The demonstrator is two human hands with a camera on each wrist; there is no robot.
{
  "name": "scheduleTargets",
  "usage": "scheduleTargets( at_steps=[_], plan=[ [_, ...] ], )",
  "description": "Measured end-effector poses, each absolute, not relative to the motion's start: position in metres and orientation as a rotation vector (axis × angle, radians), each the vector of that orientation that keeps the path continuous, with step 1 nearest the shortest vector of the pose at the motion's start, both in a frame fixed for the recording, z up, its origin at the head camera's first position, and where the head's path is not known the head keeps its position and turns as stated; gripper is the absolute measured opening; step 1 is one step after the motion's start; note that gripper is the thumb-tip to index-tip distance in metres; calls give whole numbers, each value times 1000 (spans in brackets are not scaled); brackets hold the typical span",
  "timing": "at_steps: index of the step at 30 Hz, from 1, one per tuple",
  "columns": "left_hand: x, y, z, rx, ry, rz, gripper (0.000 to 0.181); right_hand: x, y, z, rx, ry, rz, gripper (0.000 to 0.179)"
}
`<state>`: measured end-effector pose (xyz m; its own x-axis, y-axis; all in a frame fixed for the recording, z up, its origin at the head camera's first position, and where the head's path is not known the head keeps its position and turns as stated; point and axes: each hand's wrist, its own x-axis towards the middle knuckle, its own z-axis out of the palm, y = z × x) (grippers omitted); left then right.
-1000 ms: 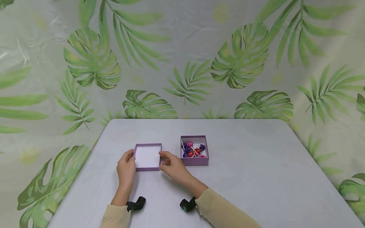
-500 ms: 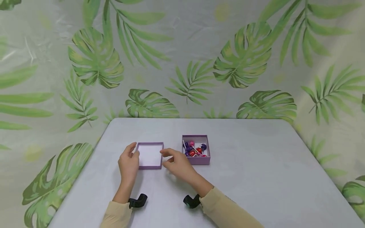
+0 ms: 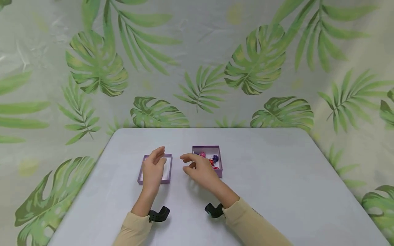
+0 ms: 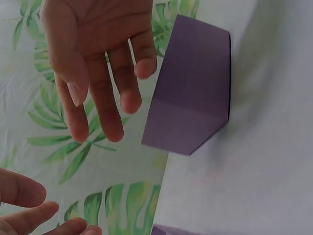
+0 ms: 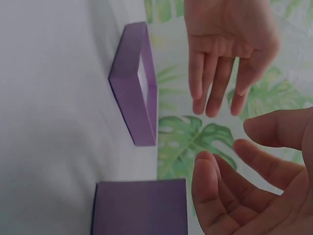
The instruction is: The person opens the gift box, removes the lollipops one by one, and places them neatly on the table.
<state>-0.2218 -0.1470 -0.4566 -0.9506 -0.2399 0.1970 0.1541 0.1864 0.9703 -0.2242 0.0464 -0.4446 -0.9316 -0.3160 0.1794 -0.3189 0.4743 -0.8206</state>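
A shallow purple box lid (image 3: pixel 165 181) with a white inside lies on the table, hollow side up. Over it hovers my left hand (image 3: pixel 153 171), fingers loosely extended and holding nothing; the left wrist view shows a gap between them and the lid's purple side (image 4: pixel 188 88). To the right stands a deeper purple box (image 3: pixel 220 173) with wrapped lollipops (image 3: pixel 215 158) inside. In front of that box my right hand (image 3: pixel 201 172) hangs with relaxed, slightly bent fingers and nothing in them. It covers part of the lollipops and the box's front left corner.
Both things lie on a white-covered table (image 3: pixel 277 177). Behind it hangs a leaf-patterned backdrop (image 3: pixel 197 68). A black wrist camera (image 3: pixel 159 214) sits on the left wrist, another wrist camera (image 3: pixel 214 210) on the right.
Both hands have let go of the lid's sides. My left hand has risen and moved right over the lid; my right hand has moved right, in front of the lollipop box.
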Motion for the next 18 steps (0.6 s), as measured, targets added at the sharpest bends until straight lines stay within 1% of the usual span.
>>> scheduleTargets(
  at_steps=[10,18],
  plan=[
    [-226,-112,-462,1,-2119,-2058,36,-239,73,-440,477,-2655,1388,31],
    [-222,-85,-482,-29,-2130,-2155,38,-250,103,-449,319,-2641,1195,23]
  ],
)
